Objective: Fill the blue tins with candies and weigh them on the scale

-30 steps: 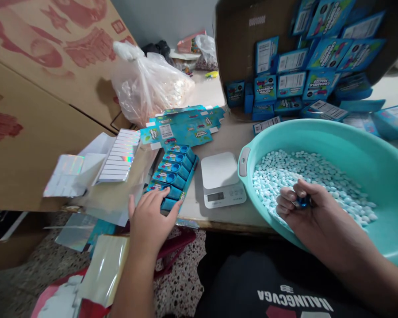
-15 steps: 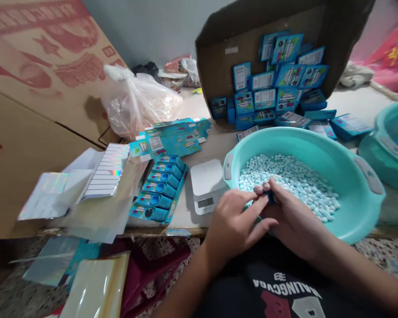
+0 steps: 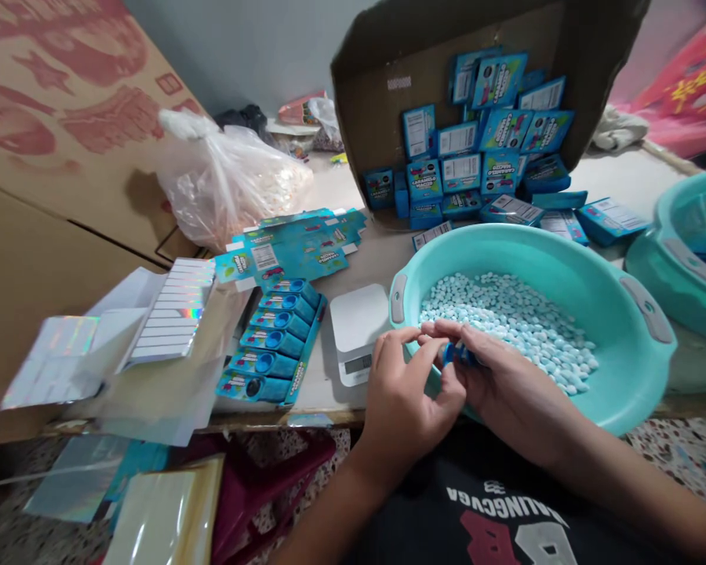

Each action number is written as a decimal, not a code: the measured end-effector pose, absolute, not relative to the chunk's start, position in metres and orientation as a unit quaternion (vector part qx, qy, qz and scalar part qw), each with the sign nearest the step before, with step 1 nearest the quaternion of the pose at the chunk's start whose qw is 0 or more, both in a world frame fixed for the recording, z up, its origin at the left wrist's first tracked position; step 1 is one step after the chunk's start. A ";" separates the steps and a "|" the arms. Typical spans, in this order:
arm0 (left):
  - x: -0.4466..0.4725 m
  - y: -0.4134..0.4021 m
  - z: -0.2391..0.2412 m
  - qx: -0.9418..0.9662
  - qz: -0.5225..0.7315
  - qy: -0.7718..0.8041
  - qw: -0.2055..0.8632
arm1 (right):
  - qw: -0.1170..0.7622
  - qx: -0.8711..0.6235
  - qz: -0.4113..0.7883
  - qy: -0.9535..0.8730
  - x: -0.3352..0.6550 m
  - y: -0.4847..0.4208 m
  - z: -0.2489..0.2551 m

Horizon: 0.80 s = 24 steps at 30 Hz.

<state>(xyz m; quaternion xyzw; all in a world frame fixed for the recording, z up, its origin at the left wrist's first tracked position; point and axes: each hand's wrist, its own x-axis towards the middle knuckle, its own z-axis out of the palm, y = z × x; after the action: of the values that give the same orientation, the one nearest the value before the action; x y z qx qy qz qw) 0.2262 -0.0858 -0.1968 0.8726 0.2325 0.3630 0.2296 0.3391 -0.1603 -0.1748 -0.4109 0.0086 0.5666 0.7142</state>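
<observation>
My right hand [image 3: 506,377] is curled around a small blue piece [image 3: 456,355], mostly hidden by the fingers, above the near left side of a turquoise tub [image 3: 620,384]. My left hand [image 3: 409,384] meets it at the fingertips, thumb and fingers pinched together beside the blue piece. Whatever the left fingertips grip is hidden. Below and beyond the hands, many small pale-blue candies [image 3: 506,306] lie loose in the tub. A white digital scale [image 3: 358,322] stands left of the tub, close to my left hand.
Further left are a display tray of blue packs with round openings [image 3: 274,341], flat blue cartons [image 3: 300,251] and sticker sheets [image 3: 173,310]. A cardboard box [image 3: 376,118] holding blue candy boxes stands behind the tub. Another turquoise tub [image 3: 676,290] is at right.
Both hands have shifted slightly left and the blue piece shows more between them. The left fingers have drawn in to a pinch. The whole view has moved a little.
</observation>
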 end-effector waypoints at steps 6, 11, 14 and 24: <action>0.140 -0.026 -0.176 0.830 0.391 0.370 0.144 | 0.707 -0.430 0.552 0.102 0.342 -0.163 -0.185; 0.053 0.031 -0.150 0.826 -0.033 0.563 0.022 | 0.688 -0.459 0.552 0.109 0.342 -0.161 -0.184; 0.040 0.062 -0.143 0.793 -0.175 0.583 0.034 | 0.683 -0.464 0.555 0.103 0.342 -0.160 -0.180; 0.066 0.097 -0.150 0.847 -0.253 0.449 0.130 | 0.693 -0.451 0.561 0.032 0.344 -0.166 -0.182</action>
<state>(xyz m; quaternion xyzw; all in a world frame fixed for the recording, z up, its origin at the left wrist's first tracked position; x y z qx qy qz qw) 0.0664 0.0970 -0.1496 0.8471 0.4488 -0.2530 0.1304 0.3437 -0.1657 -0.1822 -0.4513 0.0316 0.5608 0.6934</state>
